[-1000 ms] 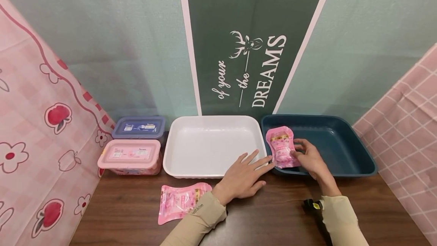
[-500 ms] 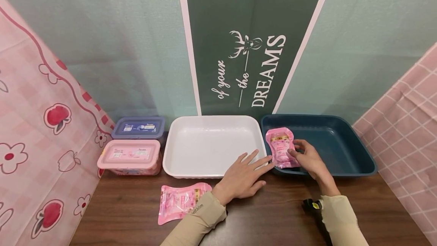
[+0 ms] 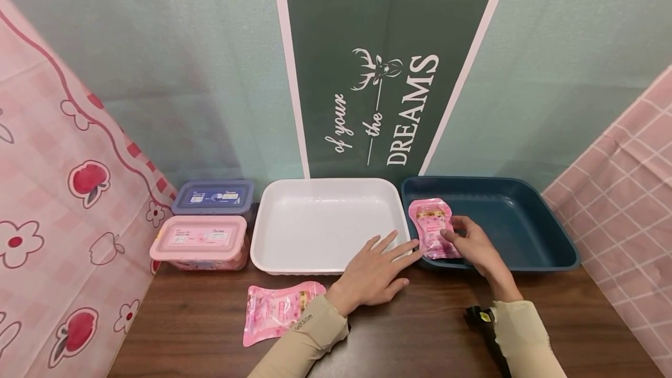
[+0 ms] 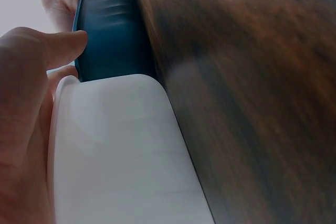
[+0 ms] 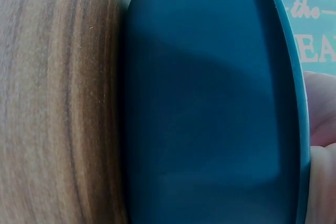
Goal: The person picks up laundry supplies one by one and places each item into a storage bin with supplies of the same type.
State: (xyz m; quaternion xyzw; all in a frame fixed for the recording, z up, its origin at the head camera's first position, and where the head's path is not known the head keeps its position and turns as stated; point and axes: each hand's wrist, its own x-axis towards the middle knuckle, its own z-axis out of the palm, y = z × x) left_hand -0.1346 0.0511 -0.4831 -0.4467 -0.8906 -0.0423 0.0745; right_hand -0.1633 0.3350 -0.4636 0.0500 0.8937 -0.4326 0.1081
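A pink pouch (image 3: 431,223) with a gold band lies in the left part of the dark blue tray (image 3: 525,238). My right hand (image 3: 479,247) holds its right side, with the thumb on the printed face; the other fingers are partly hidden. Spread and fairly straight, the fingers of my left hand (image 3: 373,276) rest over the front right corner of the white tray (image 3: 294,258). Its fingertips reach the pouch's lower left corner. A second pink pouch (image 3: 275,311) lies flat on the table, partly covered by my left sleeve.
Two lidded containers, one pink (image 3: 202,238) and one blue (image 3: 215,194), stand left of the white tray. The trays sit side by side against a green cloth backdrop (image 3: 336,74) on the wooden table (image 3: 409,337). Patterned pink cloths hang at both sides.
The pouch's top end has sunk slightly lower in the blue tray. My right thumb has slid a little left across its face. My left hand has stayed put.
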